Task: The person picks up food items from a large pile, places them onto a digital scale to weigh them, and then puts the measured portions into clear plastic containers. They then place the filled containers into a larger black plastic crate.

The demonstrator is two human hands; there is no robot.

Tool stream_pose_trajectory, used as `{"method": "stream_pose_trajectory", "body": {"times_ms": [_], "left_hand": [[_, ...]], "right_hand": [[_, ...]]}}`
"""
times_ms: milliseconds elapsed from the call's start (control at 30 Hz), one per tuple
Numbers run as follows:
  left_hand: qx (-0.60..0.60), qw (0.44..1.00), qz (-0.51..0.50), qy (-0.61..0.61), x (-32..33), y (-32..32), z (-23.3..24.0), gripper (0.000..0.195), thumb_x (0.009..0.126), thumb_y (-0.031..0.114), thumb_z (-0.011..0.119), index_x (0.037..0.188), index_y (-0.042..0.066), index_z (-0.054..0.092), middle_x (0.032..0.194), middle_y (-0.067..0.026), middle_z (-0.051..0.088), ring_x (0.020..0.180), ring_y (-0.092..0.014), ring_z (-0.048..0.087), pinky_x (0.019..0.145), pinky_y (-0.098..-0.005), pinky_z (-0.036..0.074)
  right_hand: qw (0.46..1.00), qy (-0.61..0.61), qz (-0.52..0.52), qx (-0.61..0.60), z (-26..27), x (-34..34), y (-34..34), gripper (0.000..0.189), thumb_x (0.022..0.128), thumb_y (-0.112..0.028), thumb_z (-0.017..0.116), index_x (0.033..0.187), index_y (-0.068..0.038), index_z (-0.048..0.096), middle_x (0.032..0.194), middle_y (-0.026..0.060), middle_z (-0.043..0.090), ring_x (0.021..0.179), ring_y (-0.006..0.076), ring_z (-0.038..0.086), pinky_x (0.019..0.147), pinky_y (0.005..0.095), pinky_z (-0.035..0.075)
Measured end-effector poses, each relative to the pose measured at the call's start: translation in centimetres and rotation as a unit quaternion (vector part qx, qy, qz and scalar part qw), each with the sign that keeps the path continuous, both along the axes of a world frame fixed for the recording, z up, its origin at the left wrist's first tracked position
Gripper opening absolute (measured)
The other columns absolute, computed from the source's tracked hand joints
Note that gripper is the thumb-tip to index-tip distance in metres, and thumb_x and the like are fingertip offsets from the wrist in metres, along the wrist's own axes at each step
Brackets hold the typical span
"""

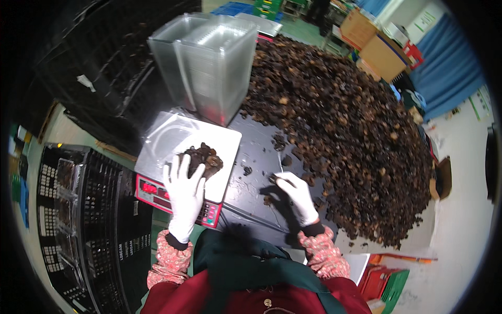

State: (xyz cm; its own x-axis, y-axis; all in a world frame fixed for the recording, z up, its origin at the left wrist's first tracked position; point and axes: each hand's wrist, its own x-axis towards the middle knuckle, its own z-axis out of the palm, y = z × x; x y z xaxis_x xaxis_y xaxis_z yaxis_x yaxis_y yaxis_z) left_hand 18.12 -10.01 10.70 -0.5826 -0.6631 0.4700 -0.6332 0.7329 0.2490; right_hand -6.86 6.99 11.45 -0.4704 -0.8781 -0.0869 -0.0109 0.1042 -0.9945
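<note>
On the metal pan of a digital scale [231, 153] lies a small heap of dark wood ear fungus [211, 163]. My left hand [184, 192], in a white glove, rests with spread fingers on the near left side of that heap; whether it grips any piece cannot be seen. Over the dark tabletop, right of the scale, my white-gloved right hand [296, 196] pinches a small dark fungus piece [272, 179] between thumb and fingers. A few loose pieces [247, 170] lie between scale and hand. The large fungus pile [345, 129] spreads to the right.
Stacked clear plastic containers [211, 66] stand just behind the scale. Black crates [106, 235] are stacked at the lower left, with dark wrapped stacks [94, 74] at the upper left. A cable [251, 216] crosses the near tabletop. Cardboard boxes [382, 55] and a blue curtain [447, 70] are farther back.
</note>
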Motion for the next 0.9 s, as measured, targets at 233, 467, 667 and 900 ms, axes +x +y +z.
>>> {"method": "stream_pose_trajectory", "body": {"times_ms": [233, 467, 667, 900], "left_hand": [[0.142, 0.960, -0.205, 0.125, -6.3, 6.5, -0.6, 0.026, 0.084, 0.015, 0.070, 0.109, 0.008, 0.071, 0.109, -0.0132, 0.068, 0.093, -0.031, 0.065, 0.079, -0.0388, 0.053], [0.212, 0.942, -0.252, -0.060, -13.0, 11.2, -12.0, 0.028, 0.088, 0.019, 0.064, 0.112, 0.005, 0.062, 0.098, -0.0137, 0.058, 0.088, -0.032, 0.061, 0.077, -0.0437, 0.051], [0.311, 0.935, -0.173, -0.010, -12.9, 12.1, -11.9, 0.012, 0.090, 0.011, 0.060, 0.097, 0.004, 0.055, 0.093, -0.0180, 0.055, 0.085, -0.038, 0.061, 0.074, -0.0469, 0.050], [0.559, 0.810, -0.123, 0.129, -7.8, 12.9, -11.0, 0.026, 0.096, 0.012, 0.056, 0.122, 0.009, 0.056, 0.084, -0.0078, 0.062, 0.069, -0.020, 0.063, 0.068, -0.0340, 0.051]], "right_hand": [[0.857, 0.238, -0.202, 0.411, -5.1, -4.7, 32.1, 0.020, 0.089, -0.021, 0.068, 0.090, -0.001, 0.067, 0.088, 0.0136, 0.068, 0.083, 0.0241, 0.066, 0.079, 0.0318, 0.051], [0.810, 0.296, -0.286, 0.419, -7.5, -2.8, 40.1, 0.031, 0.088, -0.024, 0.069, 0.111, -0.004, 0.070, 0.107, 0.0177, 0.068, 0.104, 0.0333, 0.065, 0.092, 0.0382, 0.050], [0.889, 0.393, -0.190, 0.135, -7.9, -3.4, 17.6, 0.027, 0.089, -0.017, 0.069, 0.114, -0.009, 0.070, 0.104, 0.0120, 0.069, 0.099, 0.0287, 0.066, 0.089, 0.0361, 0.052], [0.788, 0.601, -0.003, 0.134, -11.8, -5.3, 4.8, 0.032, 0.082, -0.010, 0.068, 0.114, -0.010, 0.067, 0.100, 0.0092, 0.063, 0.092, 0.0294, 0.060, 0.077, 0.0380, 0.050]]}}
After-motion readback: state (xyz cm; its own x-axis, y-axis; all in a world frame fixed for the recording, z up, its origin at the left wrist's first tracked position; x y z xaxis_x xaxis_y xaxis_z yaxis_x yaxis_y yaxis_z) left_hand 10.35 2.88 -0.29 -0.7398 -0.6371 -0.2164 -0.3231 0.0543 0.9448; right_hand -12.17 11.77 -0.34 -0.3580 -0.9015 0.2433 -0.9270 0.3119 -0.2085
